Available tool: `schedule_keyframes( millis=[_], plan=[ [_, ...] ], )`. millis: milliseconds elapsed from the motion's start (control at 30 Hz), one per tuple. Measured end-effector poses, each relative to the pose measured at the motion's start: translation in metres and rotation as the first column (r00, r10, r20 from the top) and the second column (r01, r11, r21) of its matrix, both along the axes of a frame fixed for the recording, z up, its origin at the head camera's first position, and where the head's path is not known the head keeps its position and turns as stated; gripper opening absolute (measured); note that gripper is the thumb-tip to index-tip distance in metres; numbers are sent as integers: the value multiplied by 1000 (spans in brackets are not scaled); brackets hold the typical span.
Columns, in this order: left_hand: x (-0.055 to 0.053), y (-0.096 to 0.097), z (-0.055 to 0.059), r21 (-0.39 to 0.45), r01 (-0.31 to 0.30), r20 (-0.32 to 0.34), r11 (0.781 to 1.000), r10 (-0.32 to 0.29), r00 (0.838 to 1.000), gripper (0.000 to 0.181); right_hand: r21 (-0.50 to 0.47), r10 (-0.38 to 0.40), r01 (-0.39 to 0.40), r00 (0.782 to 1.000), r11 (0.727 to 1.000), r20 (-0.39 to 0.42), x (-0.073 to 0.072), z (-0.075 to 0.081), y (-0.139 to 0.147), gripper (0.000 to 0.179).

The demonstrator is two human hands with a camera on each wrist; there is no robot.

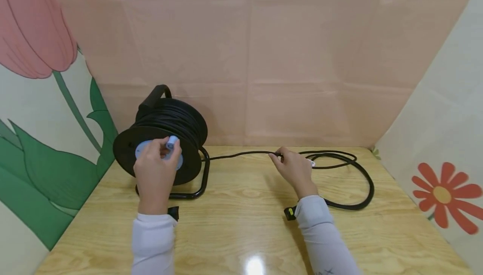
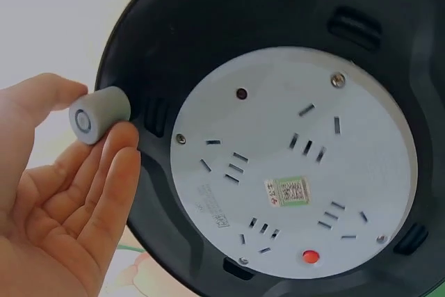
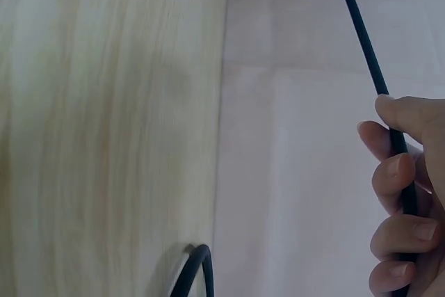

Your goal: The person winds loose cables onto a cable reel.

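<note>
A black cable reel stands at the left of the table, black cable wound round its drum. Its side carries a round socket panel with slots, a red button and a small label. My left hand pinches the reel's crank knob, a short cylinder at the disc's edge, between thumb and fingers. To the right, my right hand grips the black cable, which runs from the drum into its curled fingers. In the right wrist view the cable passes between the thumb and fingers.
Loose loops of cable lie on the wooden table to the right, with a small white tag near the right hand. The reel rests on a black tubular stand. A pink cloth wall closes off the back.
</note>
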State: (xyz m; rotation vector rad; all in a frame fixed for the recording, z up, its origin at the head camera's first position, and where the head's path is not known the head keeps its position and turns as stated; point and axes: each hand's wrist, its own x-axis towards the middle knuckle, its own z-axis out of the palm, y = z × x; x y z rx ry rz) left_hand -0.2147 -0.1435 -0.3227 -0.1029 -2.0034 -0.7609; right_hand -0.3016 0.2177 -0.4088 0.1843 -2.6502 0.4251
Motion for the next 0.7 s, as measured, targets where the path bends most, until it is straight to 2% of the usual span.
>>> schedule_keyframes(
  millis=[267, 400, 600, 700],
  plan=[
    [0, 8, -2, -65, 28, 63, 997, -24, 998, 28, 0, 37, -37, 999, 999, 10, -2, 1, -21, 36],
    [0, 13, -3, -83, 55, 123, 995, -45, 991, 23, 15, 72, -72, 997, 997, -11, -2, 3, -30, 37],
    [1, 17, -3, -72, 69, 284, 995, -45, 958, 23, 58, 103, -102, 995, 993, -10, -1, 0, -36, 35],
    [2, 17, -3, -70, 71, 329, 995, -45, 943, 24, 83, 100, -100, 995, 991, 9, -1, 0, -38, 34]
  ],
)
